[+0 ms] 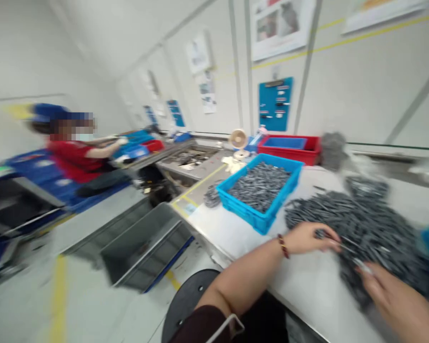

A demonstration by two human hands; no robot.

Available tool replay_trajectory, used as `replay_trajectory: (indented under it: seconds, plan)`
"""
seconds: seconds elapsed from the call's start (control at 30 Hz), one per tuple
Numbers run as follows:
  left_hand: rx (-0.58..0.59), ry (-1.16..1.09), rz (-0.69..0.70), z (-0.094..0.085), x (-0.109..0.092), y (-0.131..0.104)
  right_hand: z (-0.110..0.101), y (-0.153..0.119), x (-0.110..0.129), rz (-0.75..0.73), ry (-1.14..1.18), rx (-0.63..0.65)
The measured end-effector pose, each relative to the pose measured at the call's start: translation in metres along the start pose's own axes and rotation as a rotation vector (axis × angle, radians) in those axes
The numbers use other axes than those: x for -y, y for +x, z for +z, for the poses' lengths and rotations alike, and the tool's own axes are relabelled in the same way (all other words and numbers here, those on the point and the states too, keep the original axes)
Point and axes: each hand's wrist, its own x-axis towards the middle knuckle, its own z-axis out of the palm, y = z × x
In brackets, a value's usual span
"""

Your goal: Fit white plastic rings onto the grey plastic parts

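My left hand (pixel 312 238) is closed over the white worktop, its fingers pinching a slim item with a dark rounded end (pixel 321 233) and a thin shiny tip. Its exact kind cannot be made out. Close by on the right, my right hand (pixel 386 286) is closed on a small pale, shiny piece (pixel 363 266), blurred by motion. Both hands are at the near edge of a large heap of dark grey slender parts (pixel 372 224). Beyond my left forearm, a bright blue crate (pixel 241 215) holds many similar grey parts.
A red bin (pixel 289 157) with a blue tray (pixel 284 143) stands by the wall, near a small fan (pixel 238 139). On the floor sit a grey bin (pixel 143 257) and a black round stool (pixel 186 295). A co-worker in red (pixel 75 159) sits at the far left.
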Motion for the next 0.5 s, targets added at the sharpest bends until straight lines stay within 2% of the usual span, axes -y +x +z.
replay_trajectory:
  seconds: [0.03, 0.1, 0.17, 0.23, 0.33, 0.5]
  plan:
    - [-0.001, -0.074, 0.06, 0.02, -0.016, 0.006, -0.003, -0.006, -0.003, 0.066, -0.021, 0.051]
    - [0.068, -0.183, 0.181, 0.051, -0.045, 0.011, -0.005, -0.011, -0.005, 0.071, -0.009, 0.13]
    - [0.127, -0.276, 0.275, 0.069, -0.065, 0.012, -0.003, -0.008, -0.005, 0.058, 0.005, 0.131]
    - [0.156, -0.335, 0.33, 0.075, -0.074, 0.014, 0.0, -0.004, -0.006, 0.062, -0.004, 0.118]
    - [0.128, -0.374, 0.376, 0.073, -0.076, 0.016, 0.0, -0.004, -0.006, 0.048, -0.017, 0.114]
    - [0.054, -0.362, 0.329, 0.07, -0.073, 0.013, 0.001, -0.008, -0.006, 0.043, -0.032, 0.104]
